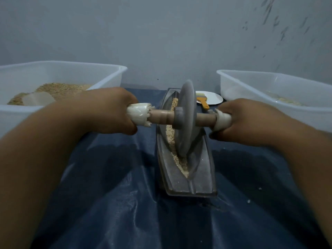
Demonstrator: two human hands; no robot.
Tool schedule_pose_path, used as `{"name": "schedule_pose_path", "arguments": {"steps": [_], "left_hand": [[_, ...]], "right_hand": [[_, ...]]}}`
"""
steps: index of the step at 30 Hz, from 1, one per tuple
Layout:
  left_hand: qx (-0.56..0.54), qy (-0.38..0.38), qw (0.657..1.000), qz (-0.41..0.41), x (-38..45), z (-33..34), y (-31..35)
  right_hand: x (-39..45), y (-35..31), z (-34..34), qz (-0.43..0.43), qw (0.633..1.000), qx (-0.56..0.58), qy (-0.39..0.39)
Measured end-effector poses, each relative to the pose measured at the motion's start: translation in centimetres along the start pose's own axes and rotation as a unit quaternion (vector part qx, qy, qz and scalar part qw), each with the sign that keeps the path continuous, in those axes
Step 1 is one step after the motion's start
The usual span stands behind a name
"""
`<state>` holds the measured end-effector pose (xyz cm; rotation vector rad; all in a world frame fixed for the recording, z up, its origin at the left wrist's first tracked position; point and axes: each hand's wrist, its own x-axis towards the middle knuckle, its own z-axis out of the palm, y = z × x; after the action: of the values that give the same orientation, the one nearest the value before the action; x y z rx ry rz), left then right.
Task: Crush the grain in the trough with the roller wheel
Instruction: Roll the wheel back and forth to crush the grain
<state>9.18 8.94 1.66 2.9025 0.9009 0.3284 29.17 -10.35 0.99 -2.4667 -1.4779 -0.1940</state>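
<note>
The roller wheel (186,119) stands on edge inside the trough (186,184), its rim down in the narrow groove where the grain (181,164) lies. That upright stance looks deliberate: a thin disc bears hard on a small line of contact, so the weight falls on the kernels rather than spreading out.

An axle (161,118) runs through the hub and sticks out to either side of the wheel. The left hand (109,112) has its grip clenched around the white-wrapped end on the left of the wheel, and the right hand (239,123) is clenched around the matching wrapped end on the right. Holding both ends at even height probably keeps the disc from tipping against the trough walls, and the wrapping likely gives padding and purchase.

The grain sits along the groove, showing on the left of the wheel and gathering toward the near end of the trough, just ahead of the rim. It looks partly broken, though the picture is too soft to judge how fine.

The trough lies lengthwise away from the person on a dark blue cloth (107,203), which probably catches spilled bits. To the left of the trough stands a clear tub (115,76) holding more grain, close enough to refill from. To the right stands a second tub (233,78) with a little pale material, perhaps for the crushed result. Beyond the wheel rests a white plate (215,100) carrying an orange-handled brush (203,103), handy for sweeping the groove.
</note>
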Motion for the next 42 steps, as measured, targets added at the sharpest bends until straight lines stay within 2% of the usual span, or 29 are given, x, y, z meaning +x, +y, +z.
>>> {"name": "schedule_pose_path", "arguments": {"steps": [2,3,6,9,11,15,17,20,23,27,29,31,33,35,36,37,40,42], "left_hand": [[0.008,0.022,1.000,-0.001,0.2,0.4,0.1],[0.012,0.020,1.000,-0.002,0.1,0.4,0.2],[0.025,-0.010,1.000,-0.003,-0.8,-0.5,0.1],[0.043,-0.009,0.999,0.006,-1.4,-1.1,0.1],[0.048,0.018,0.999,0.010,-1.0,-0.7,0.2],[0.049,0.044,0.998,0.000,0.1,0.4,0.5],[0.034,0.004,0.999,0.000,0.0,0.3,0.4],[0.013,-0.063,0.998,0.005,-1.0,-0.8,0.0],[0.022,-0.059,0.998,0.011,-1.3,-1.1,-0.1],[0.051,0.063,0.997,0.010,0.2,0.6,0.7],[0.059,0.077,0.995,0.012,0.5,0.9,0.7],[0.054,0.023,0.998,0.017,0.2,0.4,0.3],[0.036,-0.024,0.999,0.027,-0.7,-0.5,-0.1],[0.033,-0.025,0.998,0.047,-1.2,-1.0,-0.2],[0.040,-0.008,0.998,0.051,-1.2,-0.9,-0.1],[0.046,0.015,0.998,0.047,-1.0,-0.6,0.1],[0.046,0.062,0.997,0.020,0.3,0.7,0.6],[0.031,0.034,0.999,0.012,0.6,1.0,0.5]], "right_hand": [[0.5,0.0,0.7,0.001,0.998,-0.045,0.037],[0.5,0.0,0.7,-0.002,0.998,-0.049,0.029],[-0.6,0.6,-0.9,-0.002,0.998,0.010,-0.065],[-2.0,0.8,-2.1,0.009,0.981,0.098,-0.167],[-1.6,0.8,-1.4,0.013,0.987,0.092,-0.129],[0.2,-0.2,1.0,0.011,0.998,-0.037,0.048],[0.2,-0.4,0.7,-0.001,0.997,-0.060,0.044],[-1.1,-0.1,-1.3,-0.009,0.999,-0.018,-0.048],[-2.1,-0.1,-2.0,-0.005,0.994,0.038,-0.105],[-0.2,-0.4,0.3,0.025,1.000,-0.007,0.014],[0.4,-0.6,0.8,0.018,0.998,-0.052,0.041],[0.1,-0.4,0.1,0.005,0.999,-0.041,-0.005],[-1.1,0.1,-1.2,0.002,0.996,0.015,-0.083],[-2.3,0.1,-2.2,0.009,0.985,0.088,-0.146],[-2.5,0.0,-2.1,0.015,0.982,0.108,-0.152],[-2.2,0.1,-1.6,0.013,0.986,0.101,-0.130],[-0.1,-0.4,0.6,0.008,0.999,-0.020,0.029],[0.5,-0.8,1.0,-0.002,0.995,-0.069,0.072]]}}
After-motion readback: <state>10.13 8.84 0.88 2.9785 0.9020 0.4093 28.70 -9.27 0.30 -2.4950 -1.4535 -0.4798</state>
